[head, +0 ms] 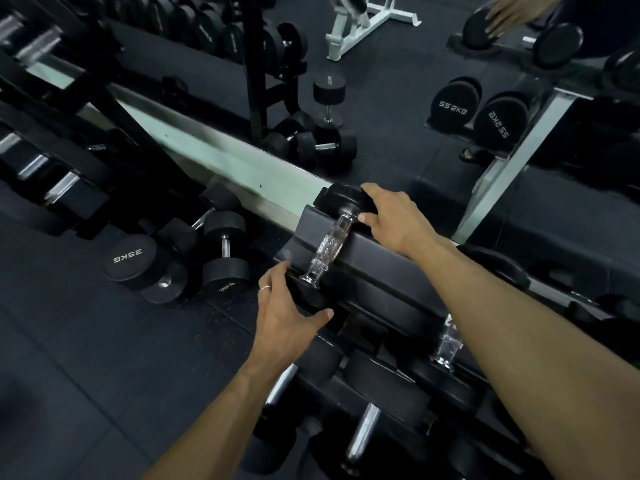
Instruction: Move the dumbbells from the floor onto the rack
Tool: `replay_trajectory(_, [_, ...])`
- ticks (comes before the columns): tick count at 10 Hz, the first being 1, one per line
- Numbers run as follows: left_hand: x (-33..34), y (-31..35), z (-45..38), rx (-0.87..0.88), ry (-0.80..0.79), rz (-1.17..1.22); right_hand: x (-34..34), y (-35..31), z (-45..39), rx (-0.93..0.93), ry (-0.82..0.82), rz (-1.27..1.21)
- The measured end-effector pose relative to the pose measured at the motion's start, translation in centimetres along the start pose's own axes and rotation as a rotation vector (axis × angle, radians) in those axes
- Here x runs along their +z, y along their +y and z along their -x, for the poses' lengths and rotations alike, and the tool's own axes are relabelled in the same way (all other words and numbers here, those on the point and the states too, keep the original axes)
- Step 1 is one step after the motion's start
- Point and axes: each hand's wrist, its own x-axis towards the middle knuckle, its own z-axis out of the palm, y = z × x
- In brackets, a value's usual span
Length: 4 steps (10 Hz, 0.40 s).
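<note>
Both hands are resting spread on one dumbbell, which is lying across the top shelf of the rack.

Item, right hand: I am laying it over the far head of the dumbbell, fingers extended along the rubber, thumb reaching toward the chrome neck. Nothing is being clenched; I am pressing and steadying more than holding.

Item, left hand: I am cupping the near head with loosely splayed fingers, thumb pointing right along the shelf edge, a ring showing on one finger. The near head itself is mostly hidden in the dark, so I cannot tell how much of it I am touching.

Item, step in hand: I am judging this to be the seating of the dumbbell into its cradle, the knurled handle bridging the shelf from front to back.

Item, remaining stock: several dumbbells are lying on the floor mat to the left, among them a 35KG pair in a loose heap near the rack's foot. More are sitting racked on the lower tier below my arms.

Item, next move: I am expecting to nudge this one square, let go, then turn left and bend for a floor dumbbell, which looks heavy enough to want both hands.
</note>
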Motion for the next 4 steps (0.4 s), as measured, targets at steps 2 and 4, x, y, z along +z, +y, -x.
replay_trajectory(2, [0.2,0.2,0.1,0.005,-0.012,-0.015,-0.2,0.3,0.3,0.000,-0.003,-0.038])
replay_trajectory(4, [-1.1,0.4,0.0,-0.016,-0.081,-0.056,-1.3,1.0,0.7,-0.006,-0.002,-0.003])
